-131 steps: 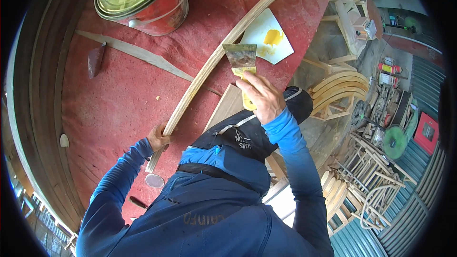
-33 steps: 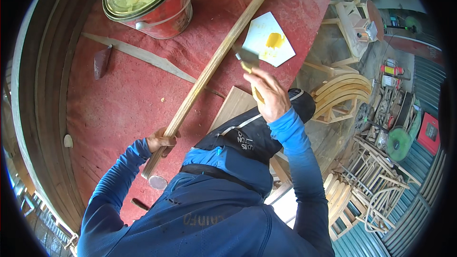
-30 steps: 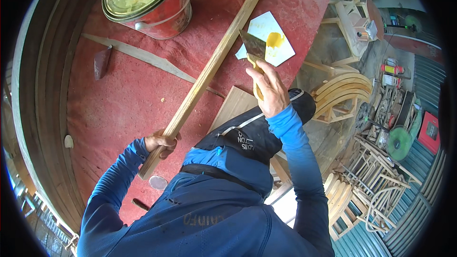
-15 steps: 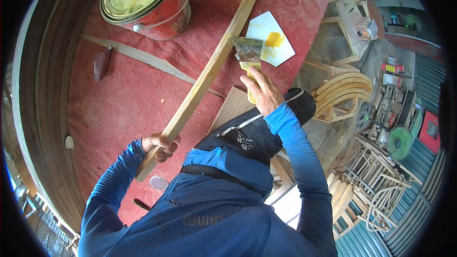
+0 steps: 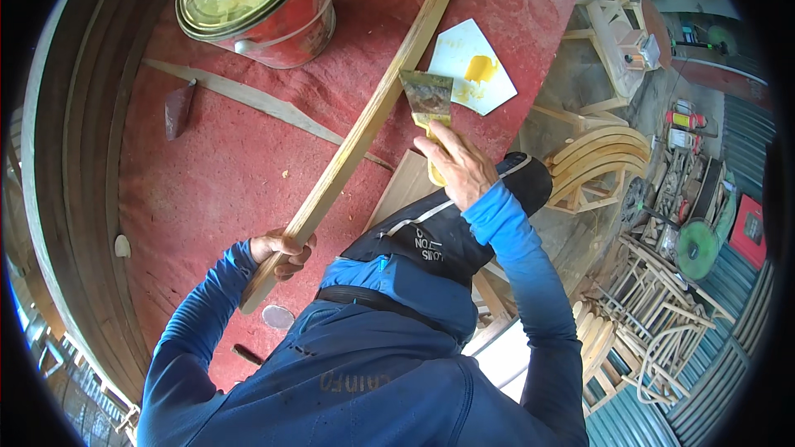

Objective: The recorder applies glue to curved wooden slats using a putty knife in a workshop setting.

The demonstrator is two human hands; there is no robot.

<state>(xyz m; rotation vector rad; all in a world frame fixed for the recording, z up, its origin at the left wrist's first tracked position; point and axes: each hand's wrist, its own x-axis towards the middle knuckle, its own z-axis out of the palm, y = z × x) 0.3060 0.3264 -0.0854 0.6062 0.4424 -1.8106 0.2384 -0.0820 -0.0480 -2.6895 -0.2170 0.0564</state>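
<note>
My left hand [image 5: 283, 253] is wrapped round the lower end of a long, slightly curved wooden strip [image 5: 364, 136], which slants up and away to the right over a red-covered surface. In my right hand [image 5: 460, 164] is a putty knife [image 5: 429, 98] with a wide, stained metal blade and a yellow handle. Its blade edge is close to the strip's right side; whether they touch I cannot tell. Just beyond the blade lies a white five-sided board [image 5: 472, 66] carrying a patch of yellow-orange paste [image 5: 480, 69].
A red bucket [image 5: 294, 29] with a smeared lid stands at the far left. On the red surface [image 5: 224, 199] lie a thin wooden strip [image 5: 248, 99], a dark wedge-shaped piece [image 5: 178, 111] and a pale disc [image 5: 277, 317]. Curved dark timbers [image 5: 91, 182] border the left; wooden frames [image 5: 609, 58] stand right.
My right hand and the putty knife have shifted slightly left and toward me, bringing the blade nearer the wooden strip. My left hand keeps its hold.
</note>
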